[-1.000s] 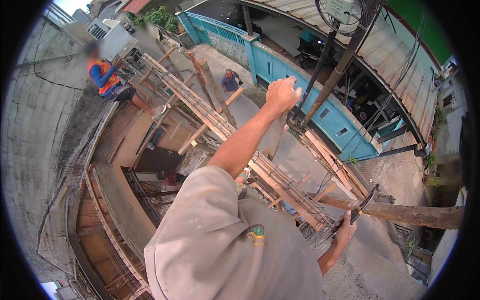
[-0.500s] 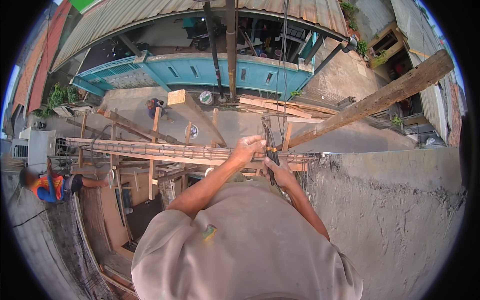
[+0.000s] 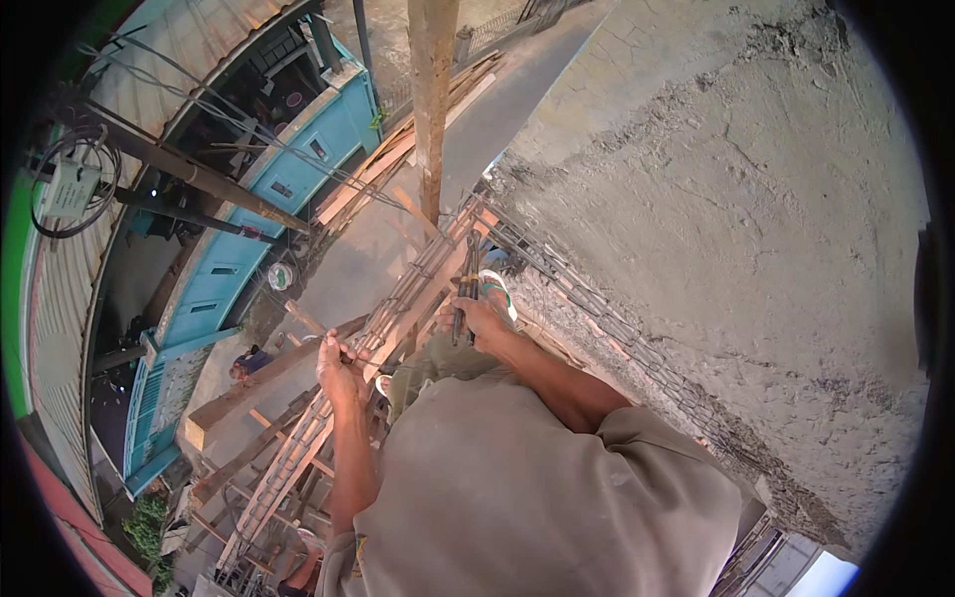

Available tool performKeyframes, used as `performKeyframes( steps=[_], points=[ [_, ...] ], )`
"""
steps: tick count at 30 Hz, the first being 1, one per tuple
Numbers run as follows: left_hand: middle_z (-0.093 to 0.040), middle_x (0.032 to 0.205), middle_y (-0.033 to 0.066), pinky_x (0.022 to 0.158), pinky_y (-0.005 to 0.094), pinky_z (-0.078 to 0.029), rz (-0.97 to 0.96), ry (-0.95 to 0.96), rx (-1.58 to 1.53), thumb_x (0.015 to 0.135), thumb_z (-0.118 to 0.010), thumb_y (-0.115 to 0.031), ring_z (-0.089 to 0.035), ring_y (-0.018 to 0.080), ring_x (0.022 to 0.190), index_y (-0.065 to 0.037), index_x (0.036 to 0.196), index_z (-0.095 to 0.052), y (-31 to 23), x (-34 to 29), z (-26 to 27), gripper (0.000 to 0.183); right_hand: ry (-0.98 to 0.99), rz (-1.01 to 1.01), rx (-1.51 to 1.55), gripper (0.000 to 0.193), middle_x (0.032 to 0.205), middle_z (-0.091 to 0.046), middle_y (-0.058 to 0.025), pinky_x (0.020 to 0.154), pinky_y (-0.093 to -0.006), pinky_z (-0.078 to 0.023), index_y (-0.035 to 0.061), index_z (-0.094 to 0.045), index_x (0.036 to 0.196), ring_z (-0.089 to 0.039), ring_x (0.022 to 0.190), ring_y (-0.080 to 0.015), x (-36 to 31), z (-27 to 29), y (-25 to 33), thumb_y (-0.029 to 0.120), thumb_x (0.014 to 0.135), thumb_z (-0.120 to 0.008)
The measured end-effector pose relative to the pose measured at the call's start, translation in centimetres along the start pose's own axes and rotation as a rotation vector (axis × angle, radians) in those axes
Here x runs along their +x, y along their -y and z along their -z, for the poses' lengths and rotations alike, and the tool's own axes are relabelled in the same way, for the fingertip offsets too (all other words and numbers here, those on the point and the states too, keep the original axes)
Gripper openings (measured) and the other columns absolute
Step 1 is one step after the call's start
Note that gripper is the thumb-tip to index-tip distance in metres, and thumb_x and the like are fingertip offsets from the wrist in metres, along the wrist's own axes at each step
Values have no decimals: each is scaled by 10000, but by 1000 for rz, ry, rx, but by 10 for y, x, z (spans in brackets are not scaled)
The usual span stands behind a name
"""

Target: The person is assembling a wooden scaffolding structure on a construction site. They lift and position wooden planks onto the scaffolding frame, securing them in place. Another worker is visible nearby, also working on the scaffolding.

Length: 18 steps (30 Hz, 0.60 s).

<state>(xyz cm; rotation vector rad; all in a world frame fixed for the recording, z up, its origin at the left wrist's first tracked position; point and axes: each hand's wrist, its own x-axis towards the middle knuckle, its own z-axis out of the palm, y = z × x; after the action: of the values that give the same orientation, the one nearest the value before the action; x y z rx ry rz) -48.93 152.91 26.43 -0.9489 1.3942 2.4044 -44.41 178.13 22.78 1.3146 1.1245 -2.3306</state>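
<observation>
My right hand [image 3: 483, 320] is wrapped round a pair of black end-cutting pincers [image 3: 473, 284] with yellow bands on the handles, jaws pointing away from me. To the left, my left hand [image 3: 341, 372] is raised beside the timber form with its fingers pinched together. Whatever is between them is too small to make out. A steel rebar cage [image 3: 406, 286] lies along this board form, running diagonally from lower left to upper middle. My sandalled foot [image 3: 496, 289] shows just right of the pincers.
A rough cement wall [image 3: 716, 199] fills the right, with another rebar cage [image 3: 612, 333] along its base. A thick wooden post [image 3: 432, 109] rises ahead. Below lie a street, stacked planks [image 3: 388, 159], a bucket [image 3: 281, 276] and a turquoise wall [image 3: 288, 169]. A person [image 3: 251, 362] is down there.
My view has swung to the right, so the cement wall fills more of it. My hands, close together at the pincers before, are now apart; the left has moved away leftward.
</observation>
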Motion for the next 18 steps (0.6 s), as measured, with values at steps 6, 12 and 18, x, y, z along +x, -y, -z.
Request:
performKeyframes(
  steps=[6,12,18],
  points=[
    [-390,749,-23,490,225,-327,-244,-268,-95,1025,-467,-190,-336,76,577,-16,1200,-508,-56,76,8,250,-549,622,-351,185,761,-614,-40,629,-268,-450,5,-578,1047,-560,673,-119,-12,173,46,141,925,-601],
    [-328,734,-33,468,218,-242,-369,-314,292,1007,-507,-221,-266,56,546,-3,1289,-499,-44,126,-42,356,-562,564,145,207,663,-614,-61,535,-270,-445,72,-548,863,-554,569,-137,35,282,99,234,992,-554],
    [-369,724,-33,441,221,-245,-422,-422,443,957,-602,-186,-309,45,517,-19,1190,-565,15,139,-54,289,-912,492,-103,284,628,-576,-50,483,-287,-414,49,-542,848,-522,511,-137,63,347,46,281,1013,-523]
  ],
)
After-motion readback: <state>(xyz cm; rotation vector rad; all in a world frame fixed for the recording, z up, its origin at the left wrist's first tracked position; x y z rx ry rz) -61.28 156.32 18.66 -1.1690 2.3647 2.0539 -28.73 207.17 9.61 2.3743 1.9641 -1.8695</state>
